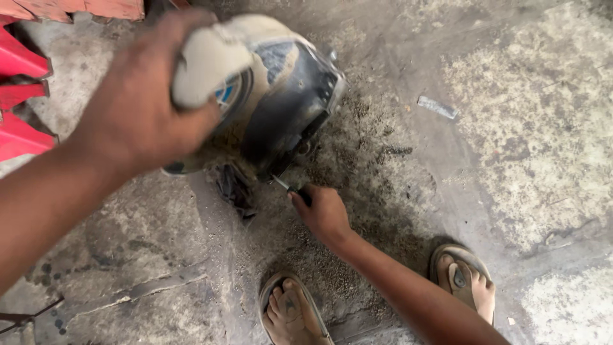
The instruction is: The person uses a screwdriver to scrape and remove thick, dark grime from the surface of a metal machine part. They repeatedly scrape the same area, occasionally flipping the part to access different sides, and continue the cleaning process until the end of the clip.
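Note:
My left hand point(137, 105) grips the top of a dusty, mud-caked vehicle panel point(274, 89), dark plastic with a white and blue section, and holds it tilted above the concrete floor. My right hand point(322, 211) is closed around a small tool point(287, 186) with a dark handle and a thin metal tip. The tip touches the lower edge of the panel. A dark crumpled rag point(233, 188) hangs or lies just under the panel, left of the tool.
Loose dirt lies scattered on the stained concrete point(523, 140) below the panel. My two feet in sandals point(290, 313) point(466, 281) stand near the bottom edge. Red parts point(19, 96) sit at the far left. A small grey scrap point(437, 107) lies at the upper right.

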